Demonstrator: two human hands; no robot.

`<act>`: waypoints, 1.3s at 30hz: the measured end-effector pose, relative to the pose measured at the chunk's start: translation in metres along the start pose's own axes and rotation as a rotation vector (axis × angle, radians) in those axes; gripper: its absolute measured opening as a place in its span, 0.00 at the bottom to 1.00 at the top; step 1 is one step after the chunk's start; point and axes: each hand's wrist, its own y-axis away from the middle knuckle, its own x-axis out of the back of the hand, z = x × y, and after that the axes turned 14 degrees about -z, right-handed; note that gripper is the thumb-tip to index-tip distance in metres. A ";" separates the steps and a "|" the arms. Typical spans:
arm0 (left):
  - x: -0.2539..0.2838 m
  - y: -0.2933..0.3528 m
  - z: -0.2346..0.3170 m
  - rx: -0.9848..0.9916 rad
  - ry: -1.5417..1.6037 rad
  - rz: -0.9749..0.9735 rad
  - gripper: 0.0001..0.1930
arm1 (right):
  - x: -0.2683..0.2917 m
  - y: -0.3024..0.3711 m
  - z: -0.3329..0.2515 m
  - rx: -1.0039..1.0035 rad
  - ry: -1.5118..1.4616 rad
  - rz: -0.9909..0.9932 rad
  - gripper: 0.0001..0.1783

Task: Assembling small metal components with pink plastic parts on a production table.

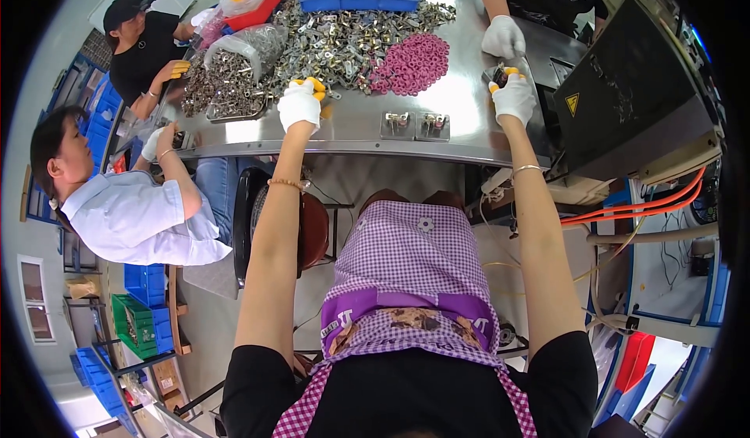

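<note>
My left hand (300,106), in a white glove with yellow fingertips, is at the near edge of a heap of small metal fittings (328,44). Its fingers are curled; what they pinch, if anything, is hidden. To its right lies a pile of pink rings (412,65). My right hand (515,99), gloved alike, has its fingers closed at a small dark metal piece (495,73) near the table's right end. The piece is partly covered, and its exact kind is unclear. Between my hands, two small square fixtures (398,124) with metal parts on them sit by the table's front edge.
A blue tray (359,2) of pale parts stands at the back. A full metal tray (234,114) and plastic bags are at left. Co-workers sit at left; another person's gloved hand (504,38) is just beyond my right hand. A dark machine (633,87) stands at right.
</note>
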 end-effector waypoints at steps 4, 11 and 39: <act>-0.009 0.019 0.027 0.019 0.392 0.027 0.09 | -0.007 -0.005 0.008 0.006 -0.010 0.040 0.21; -0.029 0.070 0.098 0.079 1.322 -0.070 0.12 | -0.005 -0.008 0.009 0.036 -0.046 0.030 0.22; -0.064 0.067 0.079 0.016 0.356 0.207 0.13 | 0.006 0.071 -0.062 0.616 -0.268 -0.001 0.12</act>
